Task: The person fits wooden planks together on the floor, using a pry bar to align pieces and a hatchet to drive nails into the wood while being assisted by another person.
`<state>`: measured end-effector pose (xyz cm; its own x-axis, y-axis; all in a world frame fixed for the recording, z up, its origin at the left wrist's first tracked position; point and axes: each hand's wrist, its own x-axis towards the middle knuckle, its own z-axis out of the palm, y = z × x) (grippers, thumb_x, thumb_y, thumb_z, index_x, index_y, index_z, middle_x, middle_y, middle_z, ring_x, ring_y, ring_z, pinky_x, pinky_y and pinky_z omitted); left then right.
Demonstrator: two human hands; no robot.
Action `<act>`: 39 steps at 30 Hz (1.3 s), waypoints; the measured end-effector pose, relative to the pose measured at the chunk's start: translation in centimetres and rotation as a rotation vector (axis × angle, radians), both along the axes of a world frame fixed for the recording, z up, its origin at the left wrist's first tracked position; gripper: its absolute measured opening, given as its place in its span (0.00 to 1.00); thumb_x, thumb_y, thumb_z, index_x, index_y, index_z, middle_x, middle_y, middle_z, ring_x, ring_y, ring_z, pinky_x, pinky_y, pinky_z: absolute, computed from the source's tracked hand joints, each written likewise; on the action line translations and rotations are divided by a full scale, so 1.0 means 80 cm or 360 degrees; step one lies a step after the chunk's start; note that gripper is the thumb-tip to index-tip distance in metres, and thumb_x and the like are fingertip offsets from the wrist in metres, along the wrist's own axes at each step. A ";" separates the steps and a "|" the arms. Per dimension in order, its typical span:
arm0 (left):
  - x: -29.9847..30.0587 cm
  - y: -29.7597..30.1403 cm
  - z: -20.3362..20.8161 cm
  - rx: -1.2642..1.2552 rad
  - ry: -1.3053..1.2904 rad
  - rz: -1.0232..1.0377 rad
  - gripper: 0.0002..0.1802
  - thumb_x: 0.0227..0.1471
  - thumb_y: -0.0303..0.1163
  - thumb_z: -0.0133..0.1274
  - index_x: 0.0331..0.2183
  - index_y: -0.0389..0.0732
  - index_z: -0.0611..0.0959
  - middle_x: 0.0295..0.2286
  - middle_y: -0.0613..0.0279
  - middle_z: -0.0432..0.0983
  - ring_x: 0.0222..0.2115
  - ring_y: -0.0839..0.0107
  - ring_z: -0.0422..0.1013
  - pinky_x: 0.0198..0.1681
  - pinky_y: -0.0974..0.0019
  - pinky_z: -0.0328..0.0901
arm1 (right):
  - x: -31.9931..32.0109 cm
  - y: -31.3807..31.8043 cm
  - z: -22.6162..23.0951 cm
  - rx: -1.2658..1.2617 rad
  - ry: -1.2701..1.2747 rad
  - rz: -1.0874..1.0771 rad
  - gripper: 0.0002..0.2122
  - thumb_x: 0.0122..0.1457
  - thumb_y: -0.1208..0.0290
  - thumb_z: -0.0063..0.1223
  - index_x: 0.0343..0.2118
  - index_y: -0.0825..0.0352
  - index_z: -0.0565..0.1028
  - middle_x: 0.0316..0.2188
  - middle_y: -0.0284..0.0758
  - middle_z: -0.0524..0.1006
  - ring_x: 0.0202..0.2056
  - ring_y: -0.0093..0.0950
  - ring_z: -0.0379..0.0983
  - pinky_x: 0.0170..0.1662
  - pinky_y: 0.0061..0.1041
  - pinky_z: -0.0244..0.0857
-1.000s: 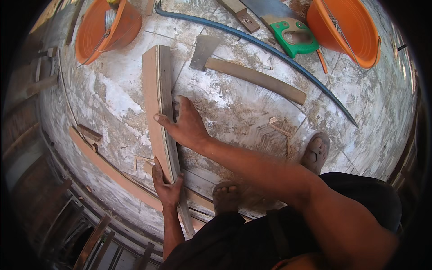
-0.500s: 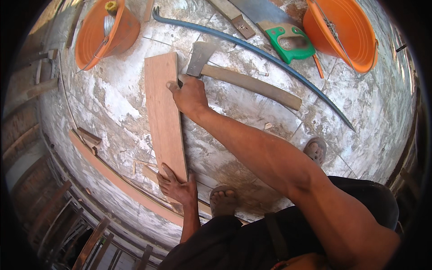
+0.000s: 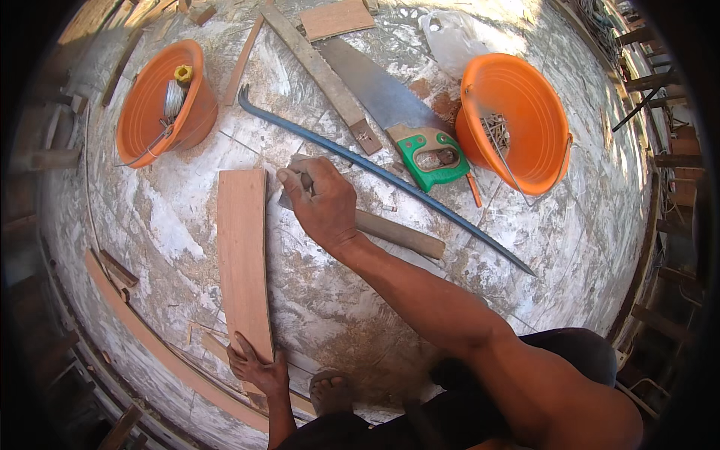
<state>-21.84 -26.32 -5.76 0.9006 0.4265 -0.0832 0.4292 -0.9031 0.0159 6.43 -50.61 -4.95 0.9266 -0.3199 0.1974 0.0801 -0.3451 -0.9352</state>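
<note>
A reddish-brown wooden board (image 3: 244,247) lies lengthwise on the floor in front of me. My left hand (image 3: 259,369) grips its near end, with fingers over the left edge and top face. My right hand (image 3: 326,206) is off the board, right of its far end, above the head of an axe. Its fingers are curled and the thumb sticks out; whether anything is in them is hidden. The axe's wooden handle (image 3: 401,234) extends to the right from beneath my hand, and most of its metal head is covered.
A blue crowbar (image 3: 390,178) stretches diagonally beyond the axe. Farther off lie a green-handled saw (image 3: 431,160) and a wooden bar (image 3: 319,67). Orange buckets stand at left (image 3: 131,112) and right (image 3: 517,79), the right one holding nails. A long wood strip (image 3: 165,352) lies lower left.
My right hand has let go of the board's far right edge and moved over the axe head. My left hand stays on the near end. The view has shifted, showing more of the far floor.
</note>
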 end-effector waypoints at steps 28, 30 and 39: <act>0.010 -0.002 -0.014 -0.0139 0.0009 -0.0084 0.62 0.30 0.40 0.70 0.68 0.47 0.61 0.61 0.29 0.53 0.60 0.31 0.52 0.62 0.29 0.45 | 0.466 -0.295 -0.060 -0.0660 0.0992 -0.0200 0.36 0.46 0.51 0.74 0.51 0.77 0.77 0.51 0.54 0.79 0.54 0.44 0.76 0.57 0.34 0.70; 0.003 0.008 -0.004 -0.0070 -0.0011 -0.0099 0.62 0.30 0.39 0.71 0.69 0.52 0.62 0.60 0.32 0.54 0.58 0.33 0.54 0.61 0.29 0.48 | 0.447 -0.267 -0.036 -0.0183 0.0781 -0.0266 0.24 0.56 0.58 0.65 0.45 0.78 0.81 0.41 0.48 0.82 0.39 0.39 0.79 0.46 0.33 0.71; 0.025 0.008 0.021 -0.0426 0.0100 0.0018 0.63 0.36 0.29 0.70 0.71 0.54 0.58 0.62 0.34 0.51 0.63 0.38 0.52 0.65 0.44 0.54 | 0.091 -0.116 0.122 0.0344 -0.0029 0.0157 0.17 0.67 0.67 0.50 0.51 0.77 0.74 0.35 0.41 0.79 0.40 0.30 0.76 0.46 0.28 0.68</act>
<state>-19.87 -25.64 -4.11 0.8855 0.3916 -0.2499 0.4467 -0.8655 0.2265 13.71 -59.90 4.79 0.9523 -0.2650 0.1513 0.1212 -0.1264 -0.9845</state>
